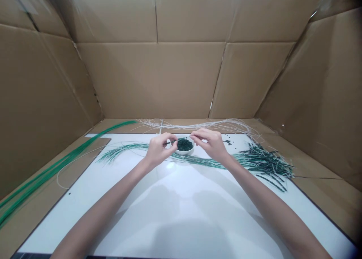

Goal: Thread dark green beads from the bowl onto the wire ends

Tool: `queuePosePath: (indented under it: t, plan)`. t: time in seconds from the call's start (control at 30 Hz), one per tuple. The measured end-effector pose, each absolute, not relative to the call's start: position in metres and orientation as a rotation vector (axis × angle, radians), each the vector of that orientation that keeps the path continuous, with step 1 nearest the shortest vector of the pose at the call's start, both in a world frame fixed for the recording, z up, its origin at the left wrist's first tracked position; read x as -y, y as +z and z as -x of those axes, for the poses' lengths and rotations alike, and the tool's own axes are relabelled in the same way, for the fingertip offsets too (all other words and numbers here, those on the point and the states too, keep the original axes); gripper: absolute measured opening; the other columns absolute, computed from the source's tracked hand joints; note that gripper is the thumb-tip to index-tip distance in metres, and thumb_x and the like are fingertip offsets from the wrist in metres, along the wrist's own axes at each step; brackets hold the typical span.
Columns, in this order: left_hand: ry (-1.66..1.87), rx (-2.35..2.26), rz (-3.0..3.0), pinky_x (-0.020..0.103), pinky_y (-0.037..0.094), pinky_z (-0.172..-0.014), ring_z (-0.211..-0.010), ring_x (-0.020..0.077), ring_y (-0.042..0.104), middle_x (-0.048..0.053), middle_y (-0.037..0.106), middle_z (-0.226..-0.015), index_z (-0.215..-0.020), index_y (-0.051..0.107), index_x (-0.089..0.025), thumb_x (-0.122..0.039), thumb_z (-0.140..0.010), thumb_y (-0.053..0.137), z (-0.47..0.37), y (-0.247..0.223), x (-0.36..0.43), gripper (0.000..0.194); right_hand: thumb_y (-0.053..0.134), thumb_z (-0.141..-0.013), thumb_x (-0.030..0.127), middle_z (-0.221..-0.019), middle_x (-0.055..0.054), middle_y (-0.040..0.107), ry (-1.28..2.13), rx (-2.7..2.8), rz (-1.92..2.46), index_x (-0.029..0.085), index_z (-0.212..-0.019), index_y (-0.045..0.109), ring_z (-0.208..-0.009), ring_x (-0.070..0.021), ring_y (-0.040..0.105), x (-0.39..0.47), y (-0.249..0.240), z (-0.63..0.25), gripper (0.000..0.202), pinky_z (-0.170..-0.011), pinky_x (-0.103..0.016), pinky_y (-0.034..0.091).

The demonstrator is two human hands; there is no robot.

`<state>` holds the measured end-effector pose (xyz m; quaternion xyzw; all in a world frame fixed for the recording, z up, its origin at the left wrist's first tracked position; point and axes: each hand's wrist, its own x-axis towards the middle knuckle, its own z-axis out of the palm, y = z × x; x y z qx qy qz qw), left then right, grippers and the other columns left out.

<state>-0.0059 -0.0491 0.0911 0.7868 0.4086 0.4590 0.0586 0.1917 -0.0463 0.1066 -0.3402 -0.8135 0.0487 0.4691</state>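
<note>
A small white bowl (185, 152) full of dark green beads (184, 144) stands on the white board. At its left rim, my left hand (160, 148) is pinched, with a few dark beads showing by the fingertips; a thin strand there is too fine to make out clearly. My right hand (209, 142) is at the bowl's right rim, thumb and fingertips pressed together; what they hold, if anything, is too small to name. Green wires (198, 160) run across the board below both hands, ending at the right in a bundle of dark beaded stems (267, 161).
Long green wires (76, 151) lie along the left side. White wires (198, 125) stretch behind the bowl. Loose beads (228, 142) are scattered right of my right hand. Cardboard walls (149, 77) enclose the white board (135, 213) at the back and sides.
</note>
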Motion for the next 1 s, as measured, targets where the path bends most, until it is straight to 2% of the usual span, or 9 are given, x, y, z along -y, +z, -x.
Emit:
queuePosePath:
  t: [0.07,0.17,0.27,0.37,0.47,0.6,0.8,1.0]
  plan:
    - [1.315,-1.243,-2.391,0.018,0.042,-0.054,-0.05,0.0058,0.049,-0.002,0.061,-0.07,-0.075,0.057,-0.017,-0.021,-0.07,0.055,0.006,0.09,0.048,0.007,0.049,-0.082,0.023,-0.067,-0.002,0.062,0.118,1.996,0.835,0.018,-0.073,0.063,-0.056,-0.0102,0.054,0.046,0.105,-0.191,0.017,-0.057,-0.022,0.043]
    - [1.248,-1.152,-2.382,0.022,0.047,-0.072,-0.073,0.0113,0.06,0.001,0.064,-0.085,-0.091,0.056,-0.017,-0.025,-0.068,0.059,0.003,0.089,0.051,0.024,0.05,-0.081,0.022,-0.068,-0.002,0.062,0.112,2.013,0.832,0.018,-0.074,0.063,-0.057,-0.0102,0.053,0.047,0.102,-0.189,0.015,-0.057,-0.021,0.043]
    - [1.226,-1.086,-2.367,0.024,0.047,-0.08,-0.088,0.0143,0.06,0.004,0.064,-0.097,-0.103,0.053,-0.017,-0.029,-0.07,0.06,0.0,0.088,0.054,0.035,0.05,-0.081,0.02,-0.069,-0.002,0.062,0.11,2.046,0.824,0.018,-0.077,0.064,-0.059,-0.0103,0.053,0.048,0.1,-0.187,0.015,-0.057,-0.021,0.042]
    - [1.243,-1.096,-2.307,0.023,0.048,-0.078,-0.083,0.0126,0.061,0.004,0.064,-0.095,-0.1,0.055,-0.017,-0.029,-0.076,0.056,-0.002,0.086,0.054,0.027,0.051,-0.081,0.019,-0.07,-0.003,0.062,0.1,2.057,0.816,0.016,-0.077,0.064,-0.059,-0.01,0.052,0.047,0.099,-0.186,0.015,-0.058,-0.021,0.042]
    - [1.273,-1.107,-2.262,0.021,0.047,-0.072,-0.074,0.0108,0.06,0.002,0.065,-0.085,-0.089,0.059,-0.017,-0.029,-0.079,0.051,0.0,0.085,0.052,0.017,0.051,-0.08,0.019,-0.068,-0.003,0.061,0.09,2.05,0.82,0.015,-0.076,0.064,-0.058,-0.0098,0.052,0.045,0.097,-0.187,0.015,-0.058,-0.021,0.041]
    - [1.263,-1.137,-2.273,0.019,0.045,-0.066,-0.067,0.0094,0.056,0.0,0.064,-0.076,-0.08,0.059,-0.017,-0.025,-0.08,0.049,0.002,0.086,0.05,0.012,0.051,-0.081,0.02,-0.067,-0.002,0.061,0.095,2.052,0.828,0.016,-0.075,0.064,-0.057,-0.0097,0.052,0.042,0.095,-0.188,0.015,-0.057,-0.02,0.041]
    - [1.271,-1.205,-2.234,0.017,0.041,-0.059,-0.059,0.0072,0.05,-0.002,0.058,-0.07,-0.078,0.054,-0.016,-0.02,-0.075,0.05,-0.001,0.085,0.052,0.006,0.049,-0.082,0.024,-0.07,-0.003,0.062,0.1,2.035,0.832,0.017,-0.075,0.064,-0.058,-0.0105,0.053,0.043,0.095,-0.186,0.018,-0.057,-0.022,0.042]
    - [1.208,-1.23,-2.273,0.016,0.035,-0.052,-0.051,0.0056,0.04,-0.003,0.057,-0.067,-0.083,0.055,-0.016,-0.016,-0.076,0.047,-0.003,0.086,0.052,0.011,0.048,-0.082,0.026,-0.068,-0.003,0.061,0.1,2.046,0.844,0.017,-0.075,0.064,-0.056,-0.01,0.052,0.04,0.091,-0.186,0.019,-0.056,-0.021,0.041]
